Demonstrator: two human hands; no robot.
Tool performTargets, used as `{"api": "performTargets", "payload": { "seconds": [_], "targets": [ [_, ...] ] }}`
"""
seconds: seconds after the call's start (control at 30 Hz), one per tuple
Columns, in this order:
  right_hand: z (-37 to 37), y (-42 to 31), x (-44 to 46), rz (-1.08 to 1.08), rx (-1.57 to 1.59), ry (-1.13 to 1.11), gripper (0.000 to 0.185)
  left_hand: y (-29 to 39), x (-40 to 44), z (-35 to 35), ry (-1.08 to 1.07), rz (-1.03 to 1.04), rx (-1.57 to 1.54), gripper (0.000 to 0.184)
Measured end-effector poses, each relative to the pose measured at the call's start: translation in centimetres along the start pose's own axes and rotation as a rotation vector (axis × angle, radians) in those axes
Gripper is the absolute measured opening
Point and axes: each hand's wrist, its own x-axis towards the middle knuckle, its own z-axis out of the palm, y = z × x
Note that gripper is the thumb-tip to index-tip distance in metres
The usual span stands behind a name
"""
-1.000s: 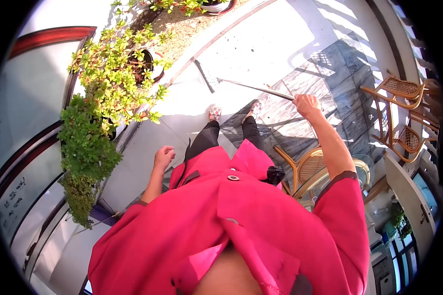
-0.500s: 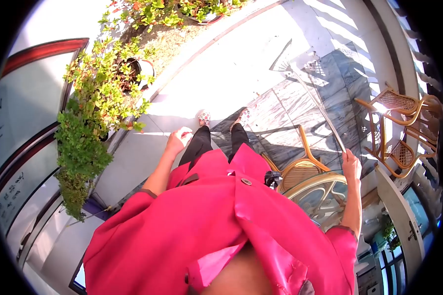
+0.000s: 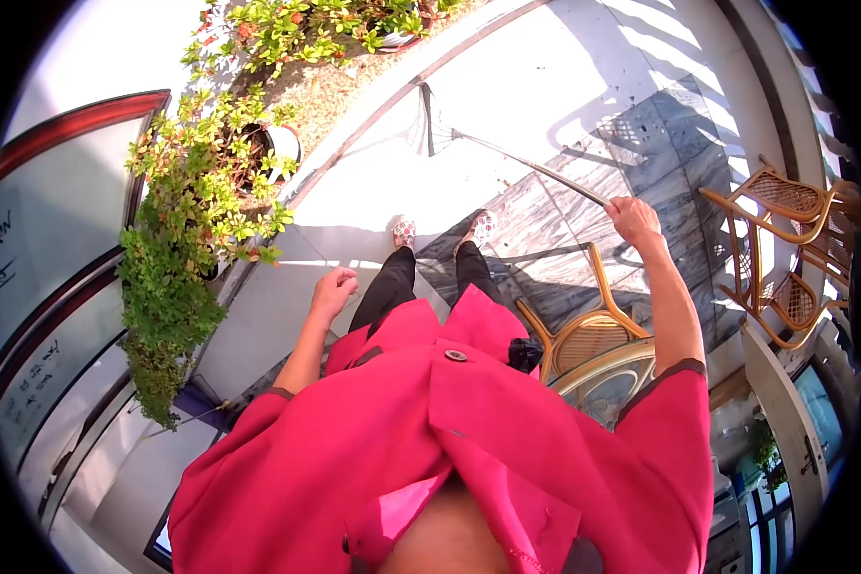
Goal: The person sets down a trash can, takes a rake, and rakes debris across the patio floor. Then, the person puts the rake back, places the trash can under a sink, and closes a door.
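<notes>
My right hand (image 3: 633, 220) is wrapped around the upper end of a long-handled leaf rake (image 3: 536, 168). The rake's thin handle slants away to the far left, and its fan-shaped head (image 3: 429, 124) rests on the sunlit floor near the planting bed's edge. My left hand (image 3: 334, 291) hangs in front of my left hip, its fingers curled in, with no object visible in it. Below it are my dark trousers and patterned shoes (image 3: 404, 232).
Potted plants (image 3: 187, 210) line the left side beside a raised kerb (image 3: 373, 115). Close on my right are a rattan chair (image 3: 588, 340) and a round glass table (image 3: 603, 383). More rattan chairs (image 3: 784, 201) stand farther right, near an open door (image 3: 784, 402).
My right hand has moved forward and left, swinging the rake's head leftward across the floor toward the kerb. My left hand has drawn back slightly toward my body.
</notes>
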Motion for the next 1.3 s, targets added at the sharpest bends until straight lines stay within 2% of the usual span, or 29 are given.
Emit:
{"api": "performTargets", "payload": {
  "seconds": [0.23, 0.37, 0.43, 0.53, 0.57, 0.63, 0.67, 0.7, 0.77, 0.8, 0.83, 0.9, 0.97, 1.03, 1.1, 1.17, 1.23, 1.3],
  "targets": [
    [0.9, 3.8, -6.9, 0.358, 0.140, 0.122, 0.030, 0.4, 0.7, 1.1, -0.035, -0.026, 0.031, 0.021],
    [0.4, 1.5, -10.6, 0.402, 0.162, 0.114, 0.031, 0.8, 1.3, 1.0, -0.048, 0.041, 0.105, 0.021],
    [2.0, -0.6, -9.1, 0.294, 0.225, 0.233, 0.031, 0.9, 1.8, 1.1, -0.064, 0.042, 0.153, 0.019],
    [3.8, -2.7, -3.6, 0.238, 0.184, 0.179, 0.030, 1.8, 2.4, 0.6, -0.084, 0.043, 0.263, 0.018],
    [4.3, -2.0, -3.5, 0.247, 0.212, 0.190, 0.030, 2.4, 2.4, 0.6, -0.050, 0.057, 0.214, 0.018],
    [6.0, 0.2, -4.1, 0.273, 0.269, 0.202, 0.031, 3.2, 2.0, 0.4, 0.005, 0.079, 0.120, 0.018],
    [6.7, 1.3, -5.8, 0.412, 0.301, 0.149, 0.032, 2.8, 2.1, 0.3, -0.010, 0.079, 0.130, 0.016],
    [8.9, 3.5, -7.3, 0.435, 0.343, 0.153, 0.032, 2.2, 2.3, 0.2, -0.025, 0.078, 0.137, 0.015],
    [9.9, 5.2, -10.7, 0.539, 0.231, 0.193, 0.032, 1.4, 3.4, 0.7, -0.048, 0.101, 0.131, 0.013],
    [8.3, 4.7, -12.4, 0.554, 0.288, 0.189, 0.030, 0.5, 3.7, 1.1, -0.067, 0.107, 0.129, 0.013],
    [7.3, 4.5, -14.0, 0.555, 0.253, 0.155, 0.028, 0.0, 3.8, 1.3, -0.089, 0.111, 0.130, 0.013],
    [6.6, 3.4, -17.8, 0.467, 0.229, 0.233, 0.028, -0.2, 3.4, 1.8, -0.107, 0.139, 0.148, 0.013],
    [5.9, 0.9, -19.8, 0.431, 0.223, 0.069, 0.026, 0.1, 3.0, 2.5, -0.137, 0.175, 0.181, 0.014],
    [6.0, -2.0, -19.5, 0.254, 0.150, 0.031, 0.022, 0.3, 2.5, 2.8, -0.141, 0.137, 0.193, 0.014],
    [9.7, -2.6, -17.4, 0.145, 0.053, -0.009, 0.020, -0.2, 2.8, 2.9, -0.137, 0.129, 0.184, 0.014],
    [11.8, -2.2, -15.4, 0.139, -0.069, -0.053, 0.020, 0.0, 2.8, 2.5, -0.110, 0.112, 0.191, 0.014],
    [12.0, 1.4, -15.6, 0.138, -0.050, 0.034, 0.022, 0.5, 2.7, 1.9, -0.080, 0.104, 0.189, 0.014],
    [11.8, 5.9, -17.0, 0.226, -0.096, -0.019, 0.020, 0.3, 2.9, 1.5, -0.069, 0.080, 0.224, 0.014]
  ]
}}
